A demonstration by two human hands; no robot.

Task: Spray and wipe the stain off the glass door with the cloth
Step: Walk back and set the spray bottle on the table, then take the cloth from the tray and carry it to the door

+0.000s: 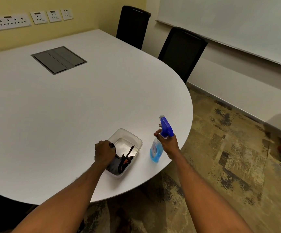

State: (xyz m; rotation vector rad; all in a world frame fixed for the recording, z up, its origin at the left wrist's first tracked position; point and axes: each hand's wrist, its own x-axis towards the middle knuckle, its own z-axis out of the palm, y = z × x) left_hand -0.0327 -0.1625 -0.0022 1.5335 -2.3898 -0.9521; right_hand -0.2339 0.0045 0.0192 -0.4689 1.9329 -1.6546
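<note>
A spray bottle (156, 151) with blue liquid and a blue trigger head stands near the white table's (69, 106) right edge. My right hand (169, 143) is wrapped around its neck. Just left of it sits a clear plastic tub (133, 138) holding a dark grey cloth (116, 165) with an orange patch. My left hand (104, 153) is closed on the cloth at the tub's near-left corner. No glass door is in view.
Two black chairs (182, 51) stand at the table's far right side. A grey cable hatch (59, 59) is set into the tabletop. Wall sockets (11, 21) line the yellow wall. A whiteboard (237, 22) hangs to the right. Patterned carpet (229, 165) covers the floor.
</note>
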